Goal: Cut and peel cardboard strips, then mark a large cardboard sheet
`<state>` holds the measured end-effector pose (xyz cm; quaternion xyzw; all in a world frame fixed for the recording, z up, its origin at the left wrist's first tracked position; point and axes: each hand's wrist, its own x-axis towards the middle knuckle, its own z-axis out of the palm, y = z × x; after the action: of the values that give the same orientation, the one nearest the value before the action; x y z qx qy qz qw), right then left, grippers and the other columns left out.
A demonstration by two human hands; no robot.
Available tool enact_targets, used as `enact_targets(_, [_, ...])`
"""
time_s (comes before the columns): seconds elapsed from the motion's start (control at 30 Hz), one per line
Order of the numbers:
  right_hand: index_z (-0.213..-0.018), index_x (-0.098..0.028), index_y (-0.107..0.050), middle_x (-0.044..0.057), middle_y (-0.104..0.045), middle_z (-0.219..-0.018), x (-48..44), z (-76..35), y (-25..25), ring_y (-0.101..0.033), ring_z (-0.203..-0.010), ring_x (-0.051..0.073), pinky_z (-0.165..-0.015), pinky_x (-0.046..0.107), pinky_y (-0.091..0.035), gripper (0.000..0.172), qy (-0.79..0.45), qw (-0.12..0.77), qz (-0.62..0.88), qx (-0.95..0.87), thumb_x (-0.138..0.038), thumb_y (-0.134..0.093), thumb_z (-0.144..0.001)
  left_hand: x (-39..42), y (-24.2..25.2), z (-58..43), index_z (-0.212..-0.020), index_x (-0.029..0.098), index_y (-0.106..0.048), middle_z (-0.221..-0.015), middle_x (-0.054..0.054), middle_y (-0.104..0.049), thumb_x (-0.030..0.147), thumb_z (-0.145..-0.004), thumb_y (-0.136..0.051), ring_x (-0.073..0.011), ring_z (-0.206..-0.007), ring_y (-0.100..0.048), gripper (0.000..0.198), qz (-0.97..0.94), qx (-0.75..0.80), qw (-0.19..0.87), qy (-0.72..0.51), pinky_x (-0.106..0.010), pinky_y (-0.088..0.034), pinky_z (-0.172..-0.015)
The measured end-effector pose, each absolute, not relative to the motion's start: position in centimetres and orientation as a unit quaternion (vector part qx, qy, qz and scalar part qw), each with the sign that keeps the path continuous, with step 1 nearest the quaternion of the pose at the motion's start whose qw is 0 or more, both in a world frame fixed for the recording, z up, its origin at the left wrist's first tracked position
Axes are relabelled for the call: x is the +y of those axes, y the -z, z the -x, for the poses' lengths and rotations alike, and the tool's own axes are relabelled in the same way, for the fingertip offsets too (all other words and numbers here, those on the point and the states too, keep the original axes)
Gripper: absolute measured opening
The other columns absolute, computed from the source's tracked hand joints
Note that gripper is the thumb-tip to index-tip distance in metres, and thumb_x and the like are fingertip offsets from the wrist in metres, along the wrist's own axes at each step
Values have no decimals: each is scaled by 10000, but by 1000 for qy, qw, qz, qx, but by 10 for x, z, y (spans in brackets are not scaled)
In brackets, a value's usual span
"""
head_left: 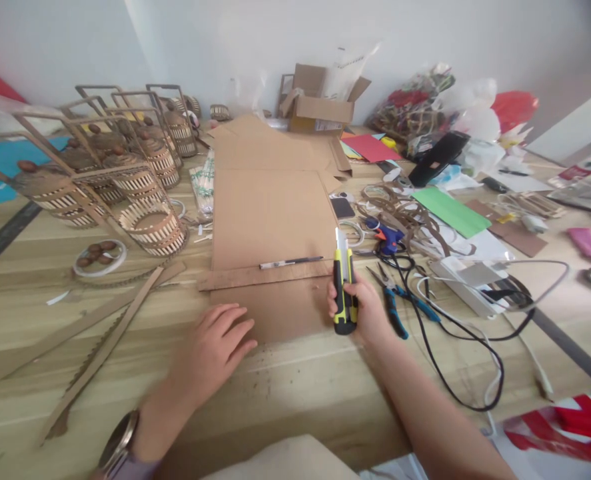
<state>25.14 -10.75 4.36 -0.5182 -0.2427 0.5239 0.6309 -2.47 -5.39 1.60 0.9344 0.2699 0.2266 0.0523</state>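
My right hand [368, 310] grips a yellow and black utility knife [345, 293], held upright with its blade out at the top. The thumb lies against the knife's front. My left hand [220, 347] rests palm down with fingers spread at the near left corner of a cardboard sheet [270, 213]. Across that sheet lies a brown flat strip [270, 275], just beyond my left fingertips. A pen [291, 263] lies along the strip's far edge.
Small slatted baskets with tall handles [152, 227] crowd the left. Pliers [392, 300], a blue glue gun [386, 235], cables and a white power strip [470, 287] lie right. An open cardboard box [322, 107] stands behind. Long strips [105, 347] lie near left.
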Motion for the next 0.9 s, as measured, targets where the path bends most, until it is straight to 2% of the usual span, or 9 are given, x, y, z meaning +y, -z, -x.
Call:
enact_targets(0.17, [-983,-223,-528,-65,-544,-622,-106,-257,-48,-487,-458,108,-402,223,-417,334,-492,668,503,-241,-286,-578,-659,-54,-9,29,-1054,137,-717,-1106,-137,-696,334,-990,-497,-285,-1038,-618,303,-932,289,59,-213,-495,-543,-914])
enact_targets(0.3, [-1016,-231,-533,-74,-534,-613,-105,-256,-50,-477,-448,105,-402,221,-397,332,-468,670,517,-255,-376,-590,-723,-55,-5,30,-1134,166,-705,-1197,-138,-673,395,-948,-572,-310,-1102,-591,323,-938,291,51,-182,-527,-517,-950])
enact_targets(0.4, [-1003,-221,-553,-58,-571,-627,-106,-266,-55,-540,-499,119,-450,230,-429,339,-429,635,577,-284,-430,-617,-744,-54,-3,29,-1173,199,-695,-1264,-135,-646,395,-952,-562,-312,-1148,-574,325,-942,293,49,-155,-526,-503,-965])
enact_targets(0.5, [-946,-207,-589,-32,-611,-630,-111,-286,-59,-585,-550,135,-500,240,-466,287,-412,588,630,-297,-401,-640,-741,-51,-2,29,-1169,194,-698,-1258,-134,-649,405,-969,-525,-302,-1123,-588,339,-944,295,50,-141,-509,-504,-954])
enact_targets(0.67, [-843,-216,-571,-24,-628,-596,-118,-309,-54,-581,-507,142,-457,246,-448,192,-395,568,663,-287,-364,-646,-746,-43,-3,35,-1168,207,-700,-1255,-119,-659,419,-984,-478,-295,-1121,-589,357,-940,301,56,-149,-493,-505,-944])
enact_targets(0.9, [-839,-195,-580,-15,-639,-593,-117,-303,-48,-586,-524,143,-476,244,-446,265,-390,534,678,-321,-414,-681,-731,-38,-4,46,-1162,198,-701,-1275,-119,-652,359,-959,-520,-308,-1132,-590,316,-931,335,41,-137,-499,-486,-966])
